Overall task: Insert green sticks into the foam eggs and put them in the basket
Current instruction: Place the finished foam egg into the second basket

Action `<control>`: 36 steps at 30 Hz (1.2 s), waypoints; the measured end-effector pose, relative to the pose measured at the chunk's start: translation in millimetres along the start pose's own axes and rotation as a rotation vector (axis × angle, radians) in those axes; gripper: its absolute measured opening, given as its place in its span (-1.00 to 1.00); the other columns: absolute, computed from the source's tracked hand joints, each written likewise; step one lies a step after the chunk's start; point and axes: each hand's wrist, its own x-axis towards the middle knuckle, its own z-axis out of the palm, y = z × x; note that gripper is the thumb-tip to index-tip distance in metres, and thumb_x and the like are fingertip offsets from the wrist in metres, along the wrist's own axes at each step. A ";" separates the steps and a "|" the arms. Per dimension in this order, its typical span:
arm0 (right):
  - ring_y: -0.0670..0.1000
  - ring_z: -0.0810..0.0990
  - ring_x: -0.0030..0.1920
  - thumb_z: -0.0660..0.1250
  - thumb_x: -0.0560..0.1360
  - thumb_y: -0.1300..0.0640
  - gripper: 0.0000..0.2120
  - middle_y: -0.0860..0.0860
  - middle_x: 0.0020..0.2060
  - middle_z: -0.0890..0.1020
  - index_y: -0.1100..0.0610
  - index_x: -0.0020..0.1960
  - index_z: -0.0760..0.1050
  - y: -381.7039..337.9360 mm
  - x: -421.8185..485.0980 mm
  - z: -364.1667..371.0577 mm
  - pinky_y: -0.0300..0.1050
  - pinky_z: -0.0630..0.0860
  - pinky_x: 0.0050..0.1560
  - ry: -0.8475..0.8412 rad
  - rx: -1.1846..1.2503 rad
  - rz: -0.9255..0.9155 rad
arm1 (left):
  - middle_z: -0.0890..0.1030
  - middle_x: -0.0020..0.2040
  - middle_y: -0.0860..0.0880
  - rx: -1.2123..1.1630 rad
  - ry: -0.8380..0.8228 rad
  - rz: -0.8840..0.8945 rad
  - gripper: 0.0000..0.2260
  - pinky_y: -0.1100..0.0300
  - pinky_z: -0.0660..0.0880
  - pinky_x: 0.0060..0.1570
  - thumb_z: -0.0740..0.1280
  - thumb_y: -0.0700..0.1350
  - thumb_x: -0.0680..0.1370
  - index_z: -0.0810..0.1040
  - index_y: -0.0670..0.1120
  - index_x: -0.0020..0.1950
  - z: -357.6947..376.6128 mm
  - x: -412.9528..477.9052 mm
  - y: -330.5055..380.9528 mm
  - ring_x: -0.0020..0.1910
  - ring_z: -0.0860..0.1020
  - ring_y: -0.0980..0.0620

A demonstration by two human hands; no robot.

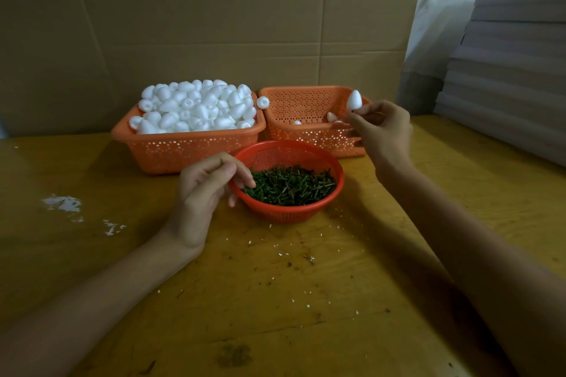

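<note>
1. Your right hand (382,131) is pinching one foam egg (354,100) by its blunt lower end, thumb and fingertips closed round it and the pointed tip up. Your fingers are hiding any stick in it.
2. You are holding that egg behind and right of the red bowl (306,214), over the sparse orange basket (306,101).
3. Your left hand (208,190) is hovering at the red bowl's left rim, fingers curling over the green sticks (291,185). I cannot tell whether it is gripping one.
4. The foam is probably very light and easy to dent, so a gentle pinch at the wide end seems safest. The sticks look thin and stiff.
5. The heaped basket (183,153) is sitting behind and left of the bowl.
</note>
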 end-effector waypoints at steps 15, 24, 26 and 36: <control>-0.07 0.74 -0.17 0.46 0.58 0.13 -0.90 -0.01 -0.13 0.73 0.09 0.07 0.57 -2.6 1.0 0.6 0.01 0.73 -0.13 -0.020 -0.147 -0.190 | 0.65 -0.17 -0.15 0.060 -0.030 0.021 -0.78 0.18 0.43 -0.33 0.25 -0.10 0.59 0.64 -0.14 -0.13 -1.8 -0.3 -4.4 -0.15 0.59 -0.08; -0.07 0.52 0.32 0.24 0.62 -0.30 -0.55 -0.17 0.34 0.57 -0.14 0.41 0.52 -29.9 -45.3 37.3 0.02 0.48 0.30 -1.146 -0.844 -0.417 | 0.65 -0.23 -0.14 0.128 -0.034 0.009 -0.79 0.15 0.42 -0.33 0.27 -0.16 0.59 0.63 -0.20 -0.16 0.7 0.6 -4.1 -0.22 0.57 -0.10; -0.02 0.47 0.40 0.22 0.64 -0.29 -0.53 -0.14 0.40 0.52 -0.13 0.46 0.48 -30.7 -49.0 39.4 0.08 0.43 0.37 -1.139 -0.879 -0.422 | 0.64 -0.24 -0.14 0.150 -0.024 0.003 -0.78 0.10 0.41 -0.34 0.34 -0.05 0.57 0.64 -0.16 -0.18 2.0 0.0 -4.7 -0.23 0.54 -0.25; 0.02 0.43 0.45 0.21 0.64 -0.28 -0.51 -0.08 0.45 0.48 -0.14 0.51 0.44 -35.3 -49.7 39.8 0.10 0.38 0.45 -1.162 -0.903 -0.385 | 0.62 -0.23 -0.04 0.298 0.034 0.081 -0.77 0.14 0.41 -0.34 0.34 0.00 0.56 0.60 -0.15 -0.15 6.4 -4.4 1.1 -0.26 0.54 0.02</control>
